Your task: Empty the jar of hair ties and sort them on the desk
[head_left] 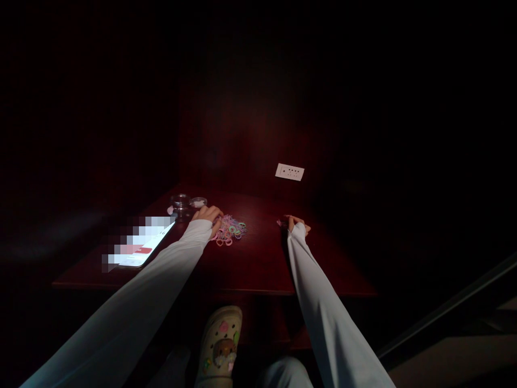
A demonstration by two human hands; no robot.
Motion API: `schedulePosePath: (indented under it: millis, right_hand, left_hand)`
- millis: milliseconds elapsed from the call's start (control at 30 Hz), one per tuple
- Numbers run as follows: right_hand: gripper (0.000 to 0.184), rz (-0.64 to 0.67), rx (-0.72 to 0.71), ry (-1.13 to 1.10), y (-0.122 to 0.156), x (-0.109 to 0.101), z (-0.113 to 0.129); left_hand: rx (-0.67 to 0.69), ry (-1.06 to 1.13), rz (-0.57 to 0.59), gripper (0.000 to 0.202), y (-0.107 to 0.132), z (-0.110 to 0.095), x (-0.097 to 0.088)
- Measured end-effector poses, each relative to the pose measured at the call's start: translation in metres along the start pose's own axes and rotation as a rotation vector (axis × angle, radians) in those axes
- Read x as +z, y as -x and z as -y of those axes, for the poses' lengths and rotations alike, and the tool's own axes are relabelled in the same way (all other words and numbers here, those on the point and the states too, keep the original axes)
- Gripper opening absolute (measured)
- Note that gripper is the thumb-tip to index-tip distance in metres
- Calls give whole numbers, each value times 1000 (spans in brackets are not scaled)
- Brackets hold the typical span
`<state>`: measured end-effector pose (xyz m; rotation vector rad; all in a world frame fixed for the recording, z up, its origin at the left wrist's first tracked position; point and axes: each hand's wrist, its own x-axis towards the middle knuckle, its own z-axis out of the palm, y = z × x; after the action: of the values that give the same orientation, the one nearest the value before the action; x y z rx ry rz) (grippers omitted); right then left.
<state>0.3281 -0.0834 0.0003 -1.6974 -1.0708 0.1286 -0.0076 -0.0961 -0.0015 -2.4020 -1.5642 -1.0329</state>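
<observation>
Fingers: left hand (207, 214) part-spread at left edge of coloured bands (231, 230), hold indeterminable; right hand (299, 223) curled, hold likewise indeterminable; tabletop (260, 234) between.

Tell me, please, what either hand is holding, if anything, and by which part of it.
It cannot be told: the left hand is at the pile of colourful bands, the right hand near something small and pinkish; no grip shows clearly.

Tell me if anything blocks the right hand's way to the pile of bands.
Nothing visible does. Between the right hand and the pile of bands lies dark red tabletop, with a small pinkish item by that hand; whether it is held is unclear. The left hand is at the pile's left side.
</observation>
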Motion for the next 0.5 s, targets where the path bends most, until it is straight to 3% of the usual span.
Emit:
schedulePosePath:
  millis: [300, 500]
  right_hand:
    - [33, 47, -247, 151, 9, 16, 13]
    - [28, 204, -439, 143, 40, 39, 43]
  left_hand:
    - [-29, -32, 9, 28, -3, 3, 2]
    - [-148, 17, -80, 30, -9, 24, 12]
